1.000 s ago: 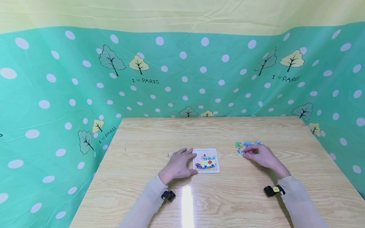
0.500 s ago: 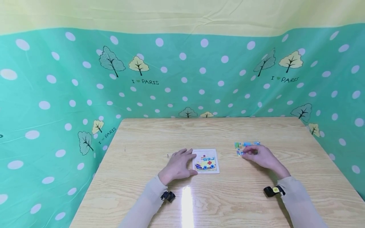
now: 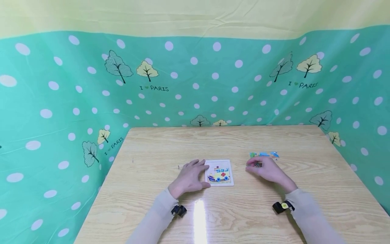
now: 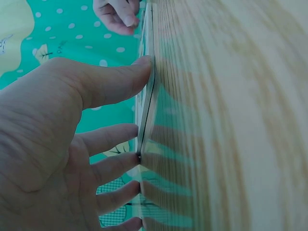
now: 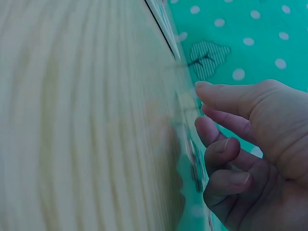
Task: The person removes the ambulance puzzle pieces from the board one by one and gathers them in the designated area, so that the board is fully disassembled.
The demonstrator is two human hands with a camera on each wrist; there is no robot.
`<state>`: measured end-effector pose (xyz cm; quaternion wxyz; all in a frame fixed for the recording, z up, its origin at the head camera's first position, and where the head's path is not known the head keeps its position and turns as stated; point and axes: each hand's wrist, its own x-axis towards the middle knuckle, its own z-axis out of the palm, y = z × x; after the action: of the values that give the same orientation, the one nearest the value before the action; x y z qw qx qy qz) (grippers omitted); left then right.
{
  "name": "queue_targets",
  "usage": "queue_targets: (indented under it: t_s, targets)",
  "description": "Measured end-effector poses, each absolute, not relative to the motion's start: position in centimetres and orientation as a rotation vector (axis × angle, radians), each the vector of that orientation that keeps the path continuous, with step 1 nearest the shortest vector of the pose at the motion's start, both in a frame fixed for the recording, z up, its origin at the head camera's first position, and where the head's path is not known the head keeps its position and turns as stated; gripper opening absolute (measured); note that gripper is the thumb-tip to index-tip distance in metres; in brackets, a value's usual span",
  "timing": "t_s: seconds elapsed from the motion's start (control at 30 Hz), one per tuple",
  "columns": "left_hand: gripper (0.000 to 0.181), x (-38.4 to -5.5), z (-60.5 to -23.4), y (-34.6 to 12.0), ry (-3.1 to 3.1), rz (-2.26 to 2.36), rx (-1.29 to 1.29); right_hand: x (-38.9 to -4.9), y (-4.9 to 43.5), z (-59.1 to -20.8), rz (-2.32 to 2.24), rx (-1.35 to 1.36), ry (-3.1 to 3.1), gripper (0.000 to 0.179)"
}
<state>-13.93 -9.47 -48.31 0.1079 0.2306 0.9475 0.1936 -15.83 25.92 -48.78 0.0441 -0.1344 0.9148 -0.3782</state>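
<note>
A square puzzle board (image 3: 226, 164) with a pale rim lies mid-table, bearing a partly built picture of a yellow ambulance (image 3: 220, 176). My left hand (image 3: 190, 179) spans its left side, with the thumb and spread fingers resting at the edge. In the left wrist view the left thumb (image 4: 120, 82) touches that edge. To the right, my right hand (image 3: 268, 169) is over the table, thumb and forefinger close together round a small puzzle piece, mostly hidden by the fingers. Its other fingers are curled in the right wrist view. Loose puzzle pieces (image 3: 264, 154) lie just beyond this hand.
The wood-grain table (image 3: 158, 145) backs onto a green dotted curtain (image 3: 195, 78), which also flanks it at both sides. A bright light reflection (image 3: 199, 217) shows near the front. Each wrist wears a black camera strap.
My right hand has moved left from the loose pieces toward the board, uncovering more pieces at the right end of the row. The left hand has stayed at the board's edge.
</note>
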Motion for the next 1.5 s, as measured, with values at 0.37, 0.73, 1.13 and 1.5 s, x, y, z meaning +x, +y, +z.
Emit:
queue_targets:
  t_s: [0.37, 0.73, 1.13, 1.5]
  targets:
    - [0.078, -13.8, -48.2, -9.3, 2.785, 0.579, 0.680, -16.0, 23.5, -49.2, -1.150, -0.497, 2.709, 0.023]
    - [0.077, -14.0, -48.2, -9.2, 2.784, 0.574, 0.686, -16.0, 20.4, -49.0, -1.173, -0.559, 2.673, 0.022]
    - [0.070, -14.0, -48.0, -8.1, 2.881, 0.553, 0.654, -16.1, 18.2, -48.8, -1.119, -0.547, 2.638, 0.024]
    - [0.057, -14.2, -48.2, -7.4, 2.891, 0.639, 0.791, -16.3, 17.8, -48.8, -1.105, -0.559, 2.614, 0.028]
